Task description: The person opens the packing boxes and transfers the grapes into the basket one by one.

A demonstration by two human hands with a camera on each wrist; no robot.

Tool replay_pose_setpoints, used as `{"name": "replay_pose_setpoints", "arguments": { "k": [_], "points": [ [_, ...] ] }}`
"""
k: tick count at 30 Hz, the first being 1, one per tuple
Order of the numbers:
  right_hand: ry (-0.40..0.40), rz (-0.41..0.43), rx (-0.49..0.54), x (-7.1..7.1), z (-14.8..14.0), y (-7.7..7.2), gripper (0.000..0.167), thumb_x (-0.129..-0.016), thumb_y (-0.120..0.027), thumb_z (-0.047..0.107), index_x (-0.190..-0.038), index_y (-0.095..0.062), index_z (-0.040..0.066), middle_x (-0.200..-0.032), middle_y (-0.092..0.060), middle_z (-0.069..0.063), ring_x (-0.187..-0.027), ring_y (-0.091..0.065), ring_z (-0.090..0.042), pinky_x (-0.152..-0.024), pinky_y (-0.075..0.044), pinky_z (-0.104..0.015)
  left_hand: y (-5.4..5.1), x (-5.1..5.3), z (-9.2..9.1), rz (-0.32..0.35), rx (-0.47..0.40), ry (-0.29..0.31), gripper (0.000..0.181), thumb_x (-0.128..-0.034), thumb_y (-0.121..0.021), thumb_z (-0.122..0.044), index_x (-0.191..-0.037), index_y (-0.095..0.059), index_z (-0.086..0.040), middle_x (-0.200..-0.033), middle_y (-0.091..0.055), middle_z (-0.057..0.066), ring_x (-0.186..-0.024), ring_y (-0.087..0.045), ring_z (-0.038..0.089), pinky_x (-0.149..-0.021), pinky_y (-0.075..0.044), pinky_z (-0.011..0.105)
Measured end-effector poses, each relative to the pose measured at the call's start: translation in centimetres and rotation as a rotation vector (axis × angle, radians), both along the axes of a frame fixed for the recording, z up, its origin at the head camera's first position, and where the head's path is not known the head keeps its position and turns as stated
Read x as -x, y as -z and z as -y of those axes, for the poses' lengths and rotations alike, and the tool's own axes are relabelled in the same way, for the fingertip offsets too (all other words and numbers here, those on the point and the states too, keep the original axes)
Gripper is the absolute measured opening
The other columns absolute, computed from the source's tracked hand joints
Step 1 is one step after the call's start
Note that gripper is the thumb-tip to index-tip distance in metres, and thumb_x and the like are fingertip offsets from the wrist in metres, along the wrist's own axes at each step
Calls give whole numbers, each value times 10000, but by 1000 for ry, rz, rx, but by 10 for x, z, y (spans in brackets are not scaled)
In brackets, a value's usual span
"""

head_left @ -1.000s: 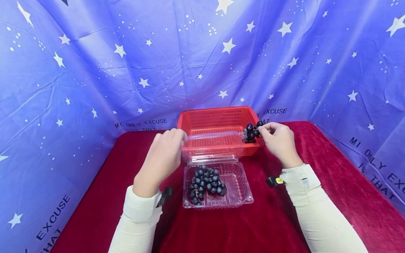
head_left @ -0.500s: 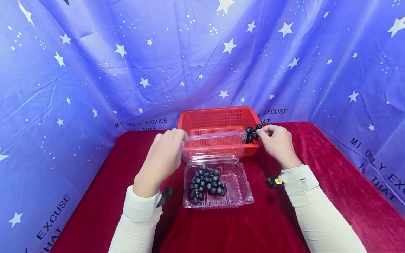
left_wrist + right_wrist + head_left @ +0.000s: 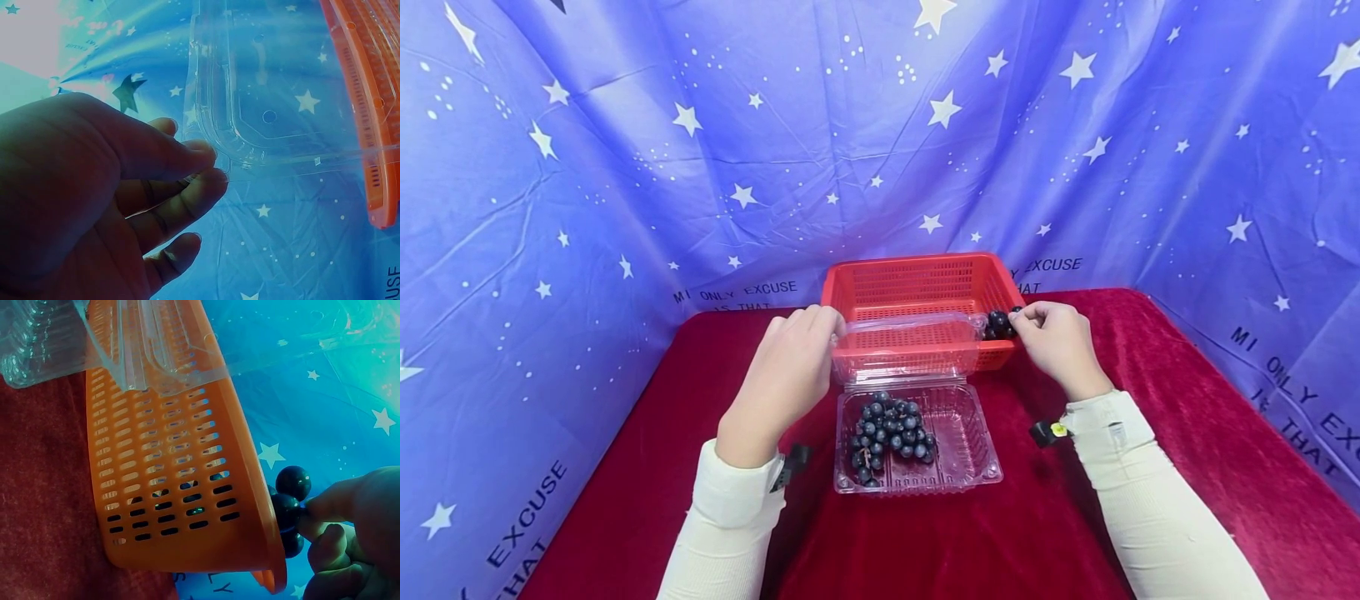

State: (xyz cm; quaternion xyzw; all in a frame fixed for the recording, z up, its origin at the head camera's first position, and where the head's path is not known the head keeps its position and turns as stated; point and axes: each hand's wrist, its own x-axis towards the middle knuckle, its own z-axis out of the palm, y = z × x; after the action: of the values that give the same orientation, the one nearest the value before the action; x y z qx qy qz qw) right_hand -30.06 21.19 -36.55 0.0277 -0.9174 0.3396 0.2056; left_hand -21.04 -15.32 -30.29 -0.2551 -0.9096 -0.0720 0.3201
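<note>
At the right end of the red plastic basket, my right hand pinches a small bunch of dark grapes. In the right wrist view those grapes hang partly below the basket's rim, and some show dark through its slots. My left hand pinches a corner of the raised lid of a clear plastic clamshell box between thumb and finger. The lid stands up in front of the basket. A larger bunch of dark grapes lies in the left part of the box's base.
A dark red velvet cloth covers the table. Blue curtains with white stars stand behind and at both sides. The basket sits directly behind the clamshell, near the back edge.
The small bunch of grapes in my right hand has sunk lower into the basket's right end, and the hand has moved slightly down. My left hand and the lid have stayed still.
</note>
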Motion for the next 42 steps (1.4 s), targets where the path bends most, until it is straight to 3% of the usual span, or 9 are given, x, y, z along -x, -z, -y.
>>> {"name": "replay_pose_setpoints", "arguments": {
  "k": [15, 42],
  "points": [
    [-8, 73, -31, -1, -4, -1, 215, -959, -653, 322, -929, -782, 153, -676, -646, 7, -700, -560, -240, -653, -404, -352, 1, 0, 0, -12, -3, 17, 183, -896, -633, 31, -1023, -591, -94, -860, -635, 42, -832, -636, 274, -684, -462, 400],
    [-61, 52, -31, -10, 0, -16, 208, -955, -643, 289, -951, -780, 133, -753, -685, -28, -675, -556, -210, -633, -436, -348, -1, 0, 0, 10, -1, 2, 218, -876, -674, 27, -1036, -592, -98, -874, -651, 54, -852, -648, 280, -695, -472, 401]
  ]
}}
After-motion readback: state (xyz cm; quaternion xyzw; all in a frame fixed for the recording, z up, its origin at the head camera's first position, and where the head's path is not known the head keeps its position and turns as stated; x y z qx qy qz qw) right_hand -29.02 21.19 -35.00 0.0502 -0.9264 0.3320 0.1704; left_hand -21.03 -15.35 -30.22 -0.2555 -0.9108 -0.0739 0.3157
